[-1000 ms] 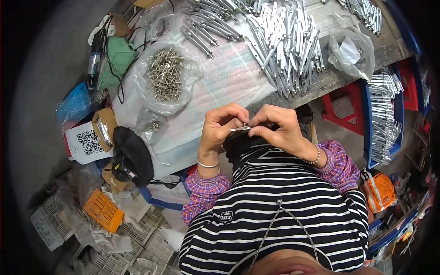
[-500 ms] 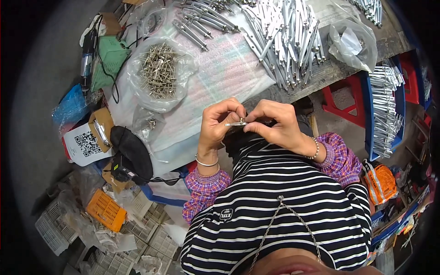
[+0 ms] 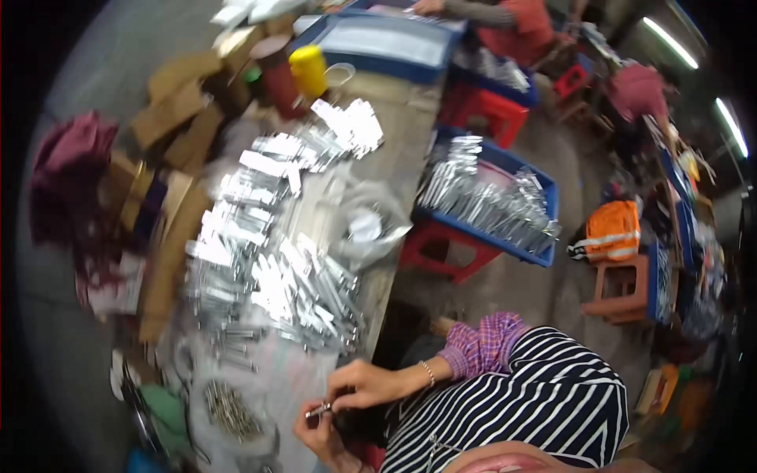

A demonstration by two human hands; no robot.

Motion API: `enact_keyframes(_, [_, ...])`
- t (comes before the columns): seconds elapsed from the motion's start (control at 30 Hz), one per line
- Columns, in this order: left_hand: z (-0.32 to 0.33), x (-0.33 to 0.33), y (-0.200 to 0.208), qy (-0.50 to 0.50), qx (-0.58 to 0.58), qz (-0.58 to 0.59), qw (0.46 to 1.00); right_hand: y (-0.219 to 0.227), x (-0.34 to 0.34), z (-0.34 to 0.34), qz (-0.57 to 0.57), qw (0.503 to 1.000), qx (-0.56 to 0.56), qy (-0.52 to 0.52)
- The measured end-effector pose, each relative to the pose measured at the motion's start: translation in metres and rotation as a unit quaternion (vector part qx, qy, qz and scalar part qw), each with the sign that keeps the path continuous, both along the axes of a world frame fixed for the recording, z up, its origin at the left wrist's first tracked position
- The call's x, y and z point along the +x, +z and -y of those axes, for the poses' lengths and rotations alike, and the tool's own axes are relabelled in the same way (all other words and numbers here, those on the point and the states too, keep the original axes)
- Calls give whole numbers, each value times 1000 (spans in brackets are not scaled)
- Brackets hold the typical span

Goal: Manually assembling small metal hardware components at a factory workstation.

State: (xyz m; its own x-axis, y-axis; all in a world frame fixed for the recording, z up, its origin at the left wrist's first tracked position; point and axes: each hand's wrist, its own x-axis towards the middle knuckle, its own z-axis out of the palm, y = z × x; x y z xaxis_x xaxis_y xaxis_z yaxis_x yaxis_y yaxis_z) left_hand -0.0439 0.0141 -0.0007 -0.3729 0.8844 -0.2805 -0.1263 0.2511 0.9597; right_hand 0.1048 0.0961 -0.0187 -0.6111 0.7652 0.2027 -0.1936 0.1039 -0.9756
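A small silvery metal piece (image 3: 318, 410) is pinched between my two hands near the table's edge; blur hides its exact kind. My left hand (image 3: 317, 435) has its fingers closed around one end. My right hand (image 3: 363, 384) comes from the right, thumb and fingers closed at the other end. Just left of them lies a clear plastic bag holding many thin metal pins or screws (image 3: 233, 410). Beyond my hands, loose flat silvery metal bars (image 3: 303, 296) are heaped on the table.
More metal bars (image 3: 229, 268) cover the table's left side, beside a clear plastic bag (image 3: 367, 225). To the right, a blue tray (image 3: 546, 256) of metal parts rests on a red stool (image 3: 445, 252). A co-worker in red (image 3: 516, 31) is at the far end.
The view has swung right and tilted up, showing more of the table and workshop. My hands now appear lower and further left, still together on the small metal piece.
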Motion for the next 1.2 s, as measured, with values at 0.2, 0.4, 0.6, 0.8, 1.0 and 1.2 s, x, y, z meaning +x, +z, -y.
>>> enact_keyframes(0.2, [6,18,-2,19,74,39,996,6,9,7,2,1000,-3,-8])
enact_keyframes(0.4, [9,21,4,41,103,-25,994,6,1,8,-10,1000,21,-6])
enact_keyframes(0.6, [8,22,4,48,107,-47,992,7,-3,7,-12,1000,-1,10])
enact_keyframes(0.8, [10,18,-2,45,125,-39,990,-1,-10,12,-12,1000,-12,24])
enact_keyframes(1.0, [10,11,2,22,122,-17,992,-3,-15,13,-20,999,-12,36])
enact_keyframes(1.2, [15,6,-1,44,123,43,990,2,-17,9,-7,996,-33,78])
